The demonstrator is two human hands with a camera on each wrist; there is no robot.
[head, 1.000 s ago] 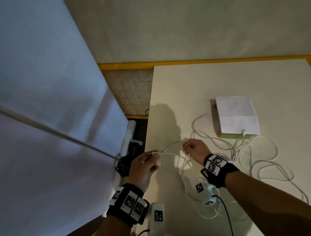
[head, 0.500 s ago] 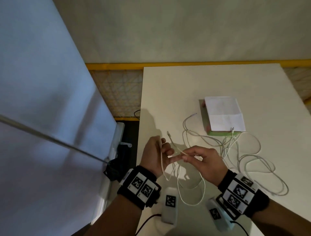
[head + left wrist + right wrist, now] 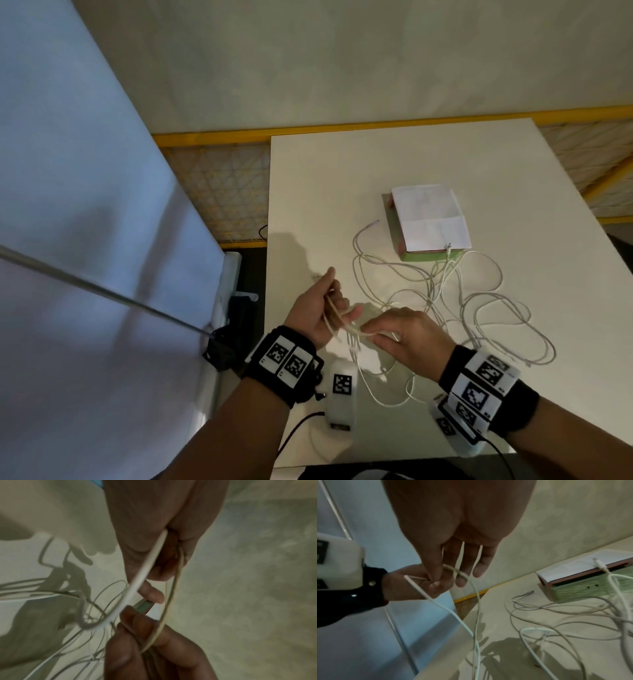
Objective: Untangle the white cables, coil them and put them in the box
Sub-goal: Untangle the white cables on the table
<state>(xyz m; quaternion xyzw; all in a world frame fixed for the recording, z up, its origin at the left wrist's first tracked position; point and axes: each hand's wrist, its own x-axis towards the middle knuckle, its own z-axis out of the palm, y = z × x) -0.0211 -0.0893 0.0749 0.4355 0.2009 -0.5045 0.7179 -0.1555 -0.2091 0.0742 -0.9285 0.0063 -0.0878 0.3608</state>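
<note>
A tangle of white cables (image 3: 455, 301) lies on the white table (image 3: 325, 192), in front of a green box (image 3: 428, 255) with a white paper-lined lid. My left hand (image 3: 323, 305) is raised near the table's left edge and grips loops of one white cable (image 3: 145, 568) in its curled fingers. My right hand (image 3: 397, 334) is close beside it and pinches the same cable (image 3: 453, 569) between thumb and fingers. The cable's slack hangs down to the table (image 3: 476, 635). One plug (image 3: 599, 564) rests on the box's front edge.
A large white-blue panel (image 3: 85, 240) with a thin metal rod stands left of the table. Beyond the table's far edge runs a yellow frame with netting (image 3: 219, 192). Black gear (image 3: 222, 346) sits on the floor by the table's left side.
The hands have come together; the left hand has turned up with loops of cable across its fingers, and the right hand has drawn back toward me, feeding cable onto it.
</note>
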